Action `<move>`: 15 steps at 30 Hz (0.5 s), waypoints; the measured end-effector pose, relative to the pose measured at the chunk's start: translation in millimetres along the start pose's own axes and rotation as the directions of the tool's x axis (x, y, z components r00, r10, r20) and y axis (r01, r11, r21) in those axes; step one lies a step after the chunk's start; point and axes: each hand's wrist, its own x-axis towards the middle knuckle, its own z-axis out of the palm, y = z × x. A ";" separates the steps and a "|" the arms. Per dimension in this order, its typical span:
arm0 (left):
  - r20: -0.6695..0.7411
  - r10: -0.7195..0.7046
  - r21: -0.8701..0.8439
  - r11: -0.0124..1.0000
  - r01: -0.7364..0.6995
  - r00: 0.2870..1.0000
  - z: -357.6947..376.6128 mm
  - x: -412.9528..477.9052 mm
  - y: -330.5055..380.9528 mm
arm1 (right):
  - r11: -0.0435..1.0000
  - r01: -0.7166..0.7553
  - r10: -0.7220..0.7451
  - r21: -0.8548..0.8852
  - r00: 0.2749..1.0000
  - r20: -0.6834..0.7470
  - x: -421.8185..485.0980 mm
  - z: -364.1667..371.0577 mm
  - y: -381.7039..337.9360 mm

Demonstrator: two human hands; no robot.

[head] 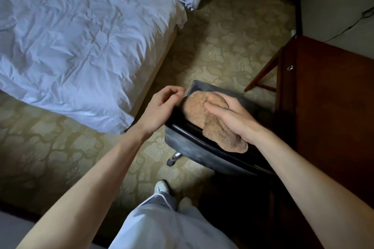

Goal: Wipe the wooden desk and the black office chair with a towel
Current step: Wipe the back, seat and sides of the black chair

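Towel [197,108] in right hand [236,116] (atop black chair [194,148])

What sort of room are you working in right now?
Most likely a hotel room or bedroom: a bed with rumpled white bedding, patterned carpet, and a wooden desk beside the black office chair under the towel.

A: Entry one: chair [202,147]?
B: Mid-floor, on the carpet [222,46]; bed [81,36] to its left, desk [334,107] close on its right.
A: Entry two: towel [202,111]?
B: On the chair's upper edge, under the right hand [232,115]; left hand [162,107] just left of it.
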 end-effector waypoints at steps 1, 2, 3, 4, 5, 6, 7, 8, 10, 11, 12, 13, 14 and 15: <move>0.027 0.023 0.062 0.998 -0.024 0.999 3.4 -3.5 2.0 | 1.000 0.025 -0.025 0.000 0.999 -0.024 -2.3 -1.2 -0.7; 0.059 0.042 0.126 0.991 -0.049 0.997 6.4 -5.2 4.2 | 0.999 0.035 -0.034 0.015 0.997 -0.065 -4.8 -1.8 -2.1; 0.088 0.052 0.207 0.976 -0.070 0.995 7.9 -5.5 5.6 | 0.999 0.034 -0.030 0.032 0.993 -0.114 -7.5 -0.8 -3.4; 0.107 0.073 0.315 0.944 -0.103 0.992 8.7 -4.1 6.1 | 0.999 0.036 -0.029 0.036 0.987 -0.159 -10.2 0.0 -3.4; 0.121 0.098 0.427 0.893 -0.141 0.988 9.4 -1.3 5.4 | 0.999 0.041 -0.034 0.032 0.981 -0.193 -12.8 0.3 -3.6; 0.138 0.115 0.510 0.843 -0.170 0.984 9.1 2.8 3.8 | 0.999 0.044 -0.039 0.021 0.976 -0.215 -15.0 0.5 -3.2; 0.153 0.125 0.544 0.817 -0.189 0.980 7.4 4.8 2.2 | 0.999 0.042 -0.039 0.006 0.973 -0.228 -17.0 1.2 -3.2; 0.182 0.144 0.543 0.810 -0.221 0.973 4.8 9.7 2.9 | 0.999 0.037 -0.035 0.000 0.964 -0.264 -19.1 1.5 -4.1; 0.235 0.179 0.525 0.804 -0.279 0.955 -1.6 21.5 3.4 | 1.000 0.030 -0.026 0.006 0.939 -0.343 -18.2 3.1 -6.0; 0.254 0.180 0.520 0.804 -0.290 0.950 -6.2 29.4 1.7 | 1.000 0.026 -0.018 0.016 0.922 -0.388 -16.9 6.1 -8.2; 0.269 0.181 0.517 0.801 -0.301 0.946 -12.0 38.0 0.7 | 0.999 0.028 -0.016 0.022 0.900 -0.435 -14.4 10.6 -11.8; 0.277 0.180 0.515 0.801 -0.304 0.944 -18.6 46.5 0.8 | 0.999 0.037 -0.021 0.025 0.878 -0.478 -10.3 14.3 -15.5; 0.289 0.175 0.513 0.802 -0.306 0.941 -26.9 55.6 0.8 | 0.999 0.042 -0.026 0.018 0.853 -0.522 -6.5 20.9 -19.8; 0.308 0.166 0.512 0.801 -0.310 0.937 -35.5 65.8 -0.3 | 0.999 0.041 -0.025 0.015 0.821 -0.570 -3.3 28.7 -23.7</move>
